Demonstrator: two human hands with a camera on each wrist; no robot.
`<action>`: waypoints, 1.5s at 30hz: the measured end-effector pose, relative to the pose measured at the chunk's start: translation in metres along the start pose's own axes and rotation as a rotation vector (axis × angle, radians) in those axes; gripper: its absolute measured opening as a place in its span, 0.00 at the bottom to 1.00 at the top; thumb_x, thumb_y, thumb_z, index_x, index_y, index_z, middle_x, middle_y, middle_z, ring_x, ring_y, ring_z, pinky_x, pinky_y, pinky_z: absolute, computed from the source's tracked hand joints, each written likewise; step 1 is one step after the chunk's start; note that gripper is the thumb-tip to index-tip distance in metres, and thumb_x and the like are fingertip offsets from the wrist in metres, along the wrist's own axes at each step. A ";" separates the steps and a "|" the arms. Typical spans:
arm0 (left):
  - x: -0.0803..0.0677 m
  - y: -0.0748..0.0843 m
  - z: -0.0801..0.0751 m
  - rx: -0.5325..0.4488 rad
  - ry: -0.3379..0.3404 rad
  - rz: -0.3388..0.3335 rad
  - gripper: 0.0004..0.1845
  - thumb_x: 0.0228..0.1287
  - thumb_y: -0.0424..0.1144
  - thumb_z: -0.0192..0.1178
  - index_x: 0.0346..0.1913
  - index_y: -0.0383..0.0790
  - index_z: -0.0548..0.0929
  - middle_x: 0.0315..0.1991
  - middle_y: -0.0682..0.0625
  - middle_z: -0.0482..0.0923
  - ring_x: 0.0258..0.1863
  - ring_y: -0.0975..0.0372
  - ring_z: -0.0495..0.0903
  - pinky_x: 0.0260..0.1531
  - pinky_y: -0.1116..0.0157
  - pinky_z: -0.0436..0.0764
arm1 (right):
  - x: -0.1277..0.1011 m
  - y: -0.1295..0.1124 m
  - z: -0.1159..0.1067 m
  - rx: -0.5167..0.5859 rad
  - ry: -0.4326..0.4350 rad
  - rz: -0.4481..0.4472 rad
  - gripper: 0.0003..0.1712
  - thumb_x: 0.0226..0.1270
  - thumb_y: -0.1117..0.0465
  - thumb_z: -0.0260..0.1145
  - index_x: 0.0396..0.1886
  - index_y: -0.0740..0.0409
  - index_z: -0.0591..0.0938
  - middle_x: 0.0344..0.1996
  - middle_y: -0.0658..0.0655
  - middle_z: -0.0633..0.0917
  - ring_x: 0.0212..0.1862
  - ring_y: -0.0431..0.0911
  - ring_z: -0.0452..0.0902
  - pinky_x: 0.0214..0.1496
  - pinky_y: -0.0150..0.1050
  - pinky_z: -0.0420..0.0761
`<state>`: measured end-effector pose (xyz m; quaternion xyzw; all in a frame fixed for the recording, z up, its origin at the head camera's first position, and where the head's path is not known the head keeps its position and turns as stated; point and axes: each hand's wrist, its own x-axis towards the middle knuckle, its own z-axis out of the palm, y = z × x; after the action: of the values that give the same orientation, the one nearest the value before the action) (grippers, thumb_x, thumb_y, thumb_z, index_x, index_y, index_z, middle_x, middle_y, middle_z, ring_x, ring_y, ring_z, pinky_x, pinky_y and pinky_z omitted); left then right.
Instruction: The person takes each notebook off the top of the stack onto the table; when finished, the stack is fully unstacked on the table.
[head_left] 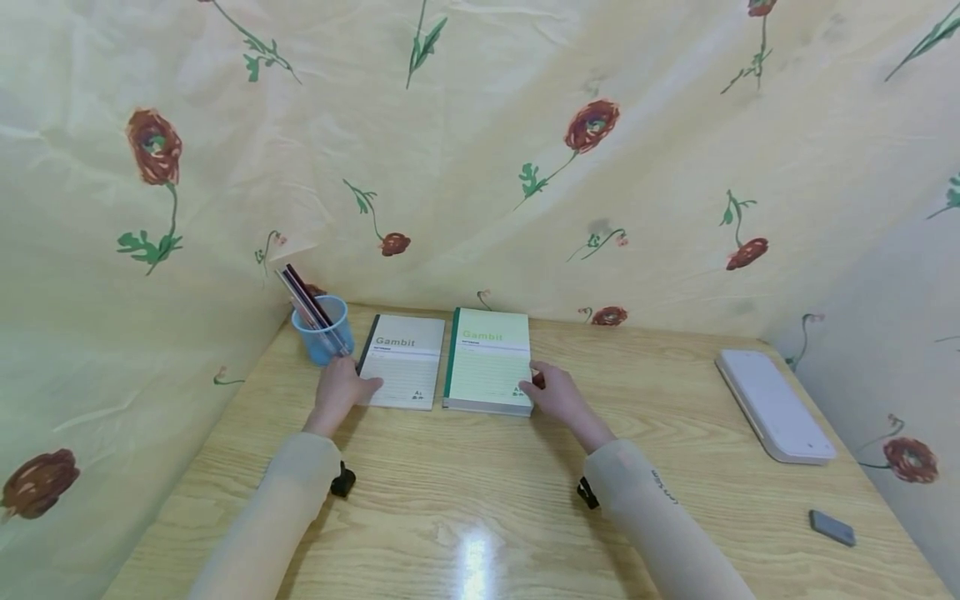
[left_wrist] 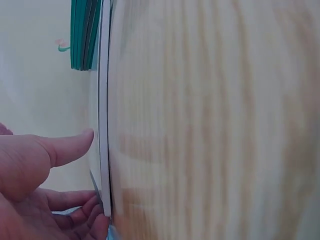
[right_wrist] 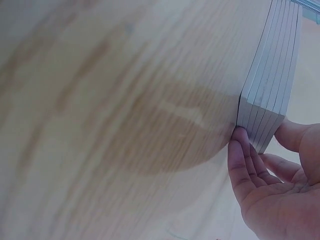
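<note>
A thin grey notebook (head_left: pixel 405 371) marked Gambit lies flat on the table. My left hand (head_left: pixel 342 390) grips its left edge near the front corner; in the left wrist view the thumb (left_wrist: pixel 75 146) is over the cover and the fingertips curl at the dark spine. To its right sits a squared stack of notebooks (head_left: pixel 489 360) with a green top cover and green spines. At the stack's right edge, my right hand (head_left: pixel 557 393) holds the near corner, thumb on top. The right wrist view shows its fingertips (right_wrist: pixel 239 134) low against the page edges (right_wrist: pixel 272 75).
A light blue cup (head_left: pixel 322 333) with pencil-like sticks stands behind my left hand, close to the notebook. On the right lie a white flat device (head_left: pixel 776 404) and a small grey object (head_left: pixel 832 527). Flower-patterned cloth (head_left: pixel 480 167) hangs behind the wooden table (head_left: pixel 450 500).
</note>
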<state>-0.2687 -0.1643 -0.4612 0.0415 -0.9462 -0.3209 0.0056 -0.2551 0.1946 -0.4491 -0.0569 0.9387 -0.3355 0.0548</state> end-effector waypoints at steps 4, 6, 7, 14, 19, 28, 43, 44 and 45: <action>0.000 0.005 -0.002 0.031 -0.003 -0.001 0.25 0.62 0.45 0.67 0.40 0.19 0.79 0.43 0.28 0.76 0.39 0.44 0.76 0.42 0.48 0.77 | -0.001 -0.002 -0.001 0.004 -0.007 -0.008 0.31 0.75 0.61 0.61 0.69 0.75 0.66 0.44 0.65 0.82 0.41 0.51 0.76 0.40 0.42 0.79; 0.001 0.010 -0.003 0.058 0.011 0.016 0.25 0.62 0.46 0.67 0.37 0.19 0.79 0.43 0.28 0.76 0.41 0.42 0.76 0.44 0.47 0.76 | -0.001 -0.002 -0.001 0.009 -0.011 -0.002 0.31 0.75 0.61 0.61 0.70 0.74 0.66 0.44 0.64 0.82 0.41 0.50 0.76 0.40 0.41 0.79; 0.001 0.013 -0.003 0.072 0.018 0.028 0.26 0.62 0.47 0.67 0.36 0.20 0.79 0.43 0.27 0.76 0.42 0.41 0.75 0.45 0.46 0.76 | -0.001 -0.003 -0.001 0.010 -0.012 0.001 0.31 0.75 0.60 0.61 0.70 0.74 0.66 0.44 0.64 0.82 0.41 0.50 0.76 0.40 0.41 0.79; 0.002 0.039 0.002 -0.032 -0.027 0.096 0.30 0.66 0.47 0.66 0.55 0.20 0.76 0.52 0.28 0.76 0.54 0.40 0.75 0.55 0.46 0.74 | 0.000 0.000 0.000 0.006 -0.004 -0.005 0.31 0.76 0.60 0.61 0.70 0.74 0.65 0.44 0.64 0.82 0.40 0.50 0.76 0.39 0.40 0.79; 0.005 0.056 0.009 -0.186 -0.134 0.062 0.28 0.70 0.47 0.62 0.61 0.26 0.75 0.52 0.34 0.78 0.50 0.47 0.77 0.52 0.52 0.77 | 0.000 0.001 0.001 0.012 -0.002 -0.010 0.31 0.76 0.60 0.61 0.70 0.75 0.66 0.43 0.64 0.82 0.40 0.50 0.76 0.38 0.39 0.78; 0.005 0.075 0.027 -0.280 -0.228 0.183 0.22 0.71 0.43 0.62 0.58 0.30 0.77 0.45 0.41 0.80 0.44 0.52 0.78 0.45 0.57 0.79 | -0.001 0.001 0.001 0.013 0.014 -0.003 0.31 0.75 0.60 0.62 0.70 0.74 0.66 0.43 0.64 0.82 0.39 0.50 0.76 0.37 0.39 0.78; 0.014 0.070 0.054 -0.406 -0.326 0.124 0.22 0.70 0.42 0.63 0.59 0.31 0.77 0.48 0.43 0.80 0.50 0.53 0.77 0.51 0.58 0.78 | 0.002 0.002 0.003 0.047 0.012 0.025 0.32 0.75 0.60 0.62 0.71 0.71 0.66 0.43 0.63 0.82 0.41 0.49 0.77 0.39 0.39 0.79; 0.013 0.070 0.055 -0.408 -0.335 0.120 0.22 0.69 0.42 0.64 0.59 0.31 0.77 0.49 0.42 0.80 0.50 0.53 0.77 0.51 0.57 0.78 | 0.003 0.003 0.002 0.046 0.012 0.024 0.32 0.75 0.60 0.62 0.71 0.72 0.66 0.44 0.63 0.82 0.41 0.50 0.77 0.39 0.39 0.79; 0.013 0.071 0.055 -0.410 -0.343 0.115 0.22 0.69 0.42 0.64 0.59 0.31 0.77 0.49 0.42 0.80 0.50 0.53 0.78 0.52 0.57 0.78 | 0.003 0.004 0.002 0.047 0.013 0.022 0.32 0.75 0.60 0.62 0.70 0.72 0.66 0.44 0.64 0.82 0.41 0.50 0.77 0.39 0.39 0.80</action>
<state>-0.2889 -0.0757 -0.4622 -0.0694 -0.8494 -0.5072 -0.1283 -0.2576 0.1958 -0.4531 -0.0430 0.9315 -0.3572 0.0537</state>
